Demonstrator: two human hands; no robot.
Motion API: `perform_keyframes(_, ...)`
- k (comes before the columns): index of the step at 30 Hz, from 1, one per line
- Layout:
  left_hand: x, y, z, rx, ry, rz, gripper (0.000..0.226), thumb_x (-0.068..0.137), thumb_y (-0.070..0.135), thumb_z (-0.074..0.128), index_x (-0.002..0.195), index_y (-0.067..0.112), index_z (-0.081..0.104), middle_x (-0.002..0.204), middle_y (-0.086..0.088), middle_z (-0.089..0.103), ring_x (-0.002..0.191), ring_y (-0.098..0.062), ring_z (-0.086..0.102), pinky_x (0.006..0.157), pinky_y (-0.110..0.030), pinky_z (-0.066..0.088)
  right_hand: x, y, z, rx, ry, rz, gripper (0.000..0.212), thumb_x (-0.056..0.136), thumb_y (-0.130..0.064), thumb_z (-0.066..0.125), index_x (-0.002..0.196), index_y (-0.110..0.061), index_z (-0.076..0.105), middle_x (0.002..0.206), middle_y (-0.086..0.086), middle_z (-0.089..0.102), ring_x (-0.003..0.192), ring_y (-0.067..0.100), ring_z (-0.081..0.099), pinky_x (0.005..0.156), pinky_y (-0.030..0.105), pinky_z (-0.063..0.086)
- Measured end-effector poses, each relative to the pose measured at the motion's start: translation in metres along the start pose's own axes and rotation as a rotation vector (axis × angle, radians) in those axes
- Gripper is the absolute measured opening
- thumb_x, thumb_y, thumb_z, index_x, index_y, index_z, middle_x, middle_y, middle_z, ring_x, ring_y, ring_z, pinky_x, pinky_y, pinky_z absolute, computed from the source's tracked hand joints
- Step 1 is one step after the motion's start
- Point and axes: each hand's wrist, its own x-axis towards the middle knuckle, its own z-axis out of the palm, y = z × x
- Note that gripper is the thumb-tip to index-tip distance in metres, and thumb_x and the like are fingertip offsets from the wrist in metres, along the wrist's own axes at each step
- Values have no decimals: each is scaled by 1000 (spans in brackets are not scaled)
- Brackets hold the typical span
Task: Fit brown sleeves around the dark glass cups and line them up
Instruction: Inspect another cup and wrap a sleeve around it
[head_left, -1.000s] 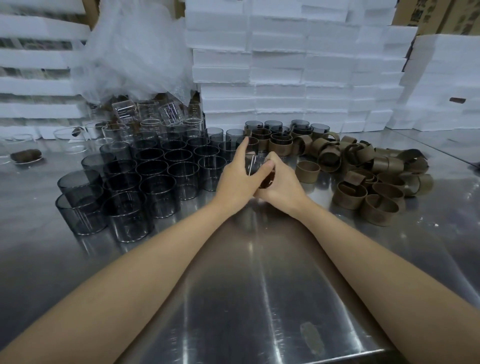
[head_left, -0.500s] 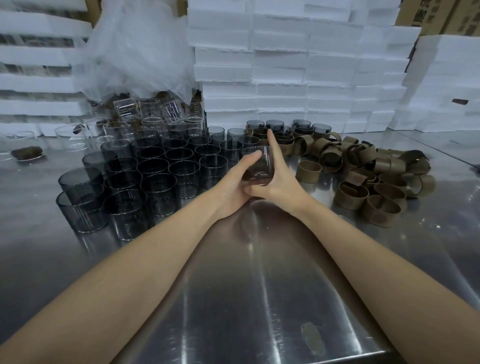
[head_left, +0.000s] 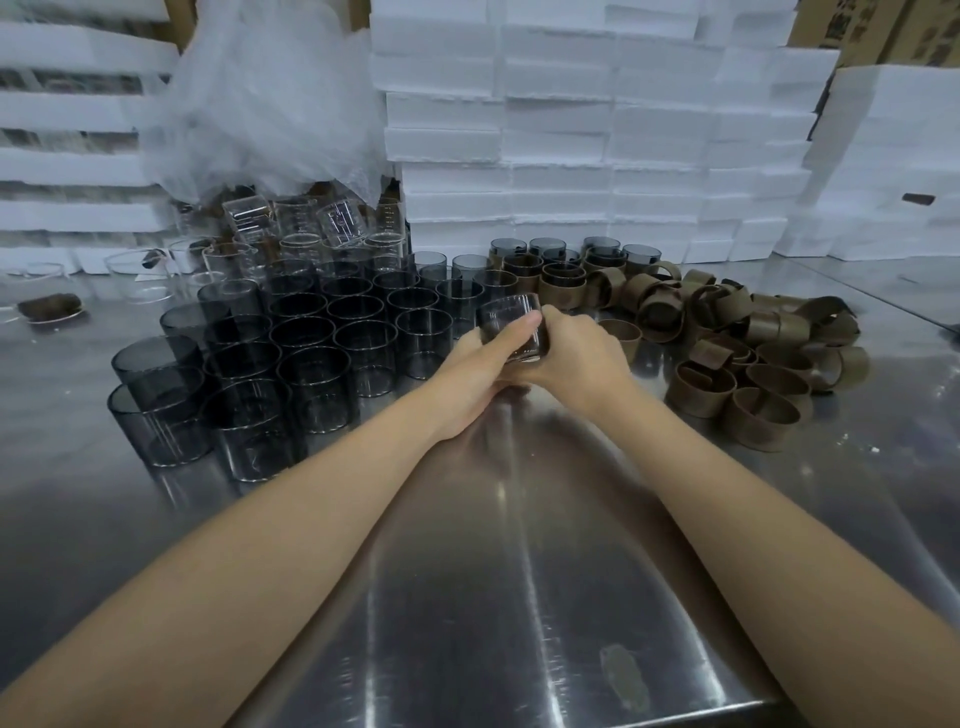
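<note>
Both hands hold one dark glass cup just above the steel table, in the middle of the view. My left hand grips it from the left, thumb across its front. My right hand wraps its right side, where a brown sleeve edge shows faintly under the fingers. Several bare dark cups stand packed in rows to the left. A loose heap of brown sleeves lies to the right. Several sleeved cups stand in a group at the back.
White foam trays are stacked high along the back. A crumpled plastic sheet hangs over clear glasses at the back left. The steel table runs toward me, its edge at the lower right.
The cup has come up into view between my hands and shifted slightly right. My right hand's fingers have curled lower round its side, and the left thumb now lies across its front.
</note>
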Motion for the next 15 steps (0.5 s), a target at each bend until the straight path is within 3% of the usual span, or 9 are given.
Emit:
perform_keyframes(2, -4, 2, 6, 65, 56, 51, 80, 66, 67, 74, 116, 5, 65, 115, -18, 69, 112, -32, 64, 107, -41, 43, 2, 0, -3, 3, -22, 19, 43, 79, -44, 72, 102, -15, 51, 95, 5, 65, 86, 29, 61, 74, 41, 51)
perform_keyframes(4, -5, 2, 9, 124, 66, 88, 123, 41, 86, 71, 128, 0, 55, 124, -20, 64, 118, -29, 61, 106, -40, 47, 3, 1, -5, 23, 18, -15, 24, 87, -14, 62, 110, -8, 55, 101, 14, 66, 94, 35, 61, 79, 45, 52)
perform_keyframes(5, -5, 2, 10, 147, 67, 105, 132, 35, 90, 66, 132, 2, 51, 126, -17, 63, 119, -25, 61, 104, -37, 49, 3, 2, -4, 45, 68, -29, 21, 87, -3, 56, 108, -4, 57, 98, 14, 67, 92, 35, 61, 78, 42, 51)
perform_keyframes(7, -8, 5, 11, 155, 70, 122, 123, 46, 88, 56, 137, 5, 46, 129, -12, 62, 120, -19, 61, 103, -36, 49, -1, -1, -1, 203, 173, -12, 21, 87, 6, 50, 101, -3, 63, 87, 6, 65, 84, 29, 61, 72, 29, 45)
perform_keyframes(10, -7, 6, 10, 75, 170, 111, 91, 79, 69, 41, 137, -1, 39, 134, -17, 56, 124, -21, 58, 107, -40, 46, -8, -17, 7, 499, 230, 64, 32, 92, 2, 41, 111, -8, 66, 88, 0, 63, 82, 15, 58, 68, 11, 42)
perform_keyframes(12, -1, 1, 7, 96, 222, 100, 64, 97, 53, 33, 129, -2, 34, 136, -13, 53, 119, -17, 59, 100, -28, 50, -11, -25, 10, 562, 238, 58, 39, 94, -2, 36, 123, -7, 61, 101, 0, 63, 94, 13, 57, 74, -2, 36)
perform_keyframes(13, 2, -3, 6, 147, 212, 76, 53, 100, 50, 31, 125, 3, 32, 133, -9, 52, 112, -12, 60, 89, -19, 52, -12, -28, 9, 585, 247, 57, 41, 96, -5, 35, 130, -6, 57, 114, 1, 63, 106, 13, 56, 82, -4, 32)
perform_keyframes(15, 2, -8, 3, 201, 178, 36, 45, 103, 45, 34, 129, 8, 31, 121, 0, 52, 95, -2, 57, 70, -9, 50, -13, -35, 8, 686, 259, 75, 43, 101, -13, 33, 142, -8, 46, 142, 4, 52, 131, 12, 44, 100, 3, 25)
